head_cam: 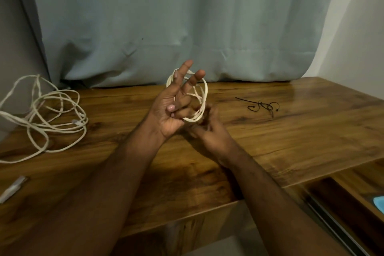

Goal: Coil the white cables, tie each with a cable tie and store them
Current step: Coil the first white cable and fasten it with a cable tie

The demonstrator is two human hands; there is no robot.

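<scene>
At the lower left edge of the frame we see a small pale object (12, 188) lying on the wooden table (270, 141); it is too blurred for us to tell what it is. Above it, at the left middle, a loose white cable (56, 118) sprawls on the tabletop in untidy loops, with a connector showing among the strands.

In the centre, just above the table, our left hand (172, 108) is raised palm toward us, its fingers spread and mostly straight, and a coiled white cable (199, 97) is wound in several turns around them. Immediately to the right and slightly lower, our right hand (207, 131) has its fingers curled at the bottom of that coil, gripping the strands there, though part of the grip is hidden by the coil and the other hand.

Further right, at the middle right of the frame, a few black cable ties (262, 107) lie in a small heap on the table, well apart from the hands. At the lower right an open drawer (342, 203) shows a light blue item (379, 202) at the frame edge. A grey-blue curtain (166, 16) fills the top.
</scene>
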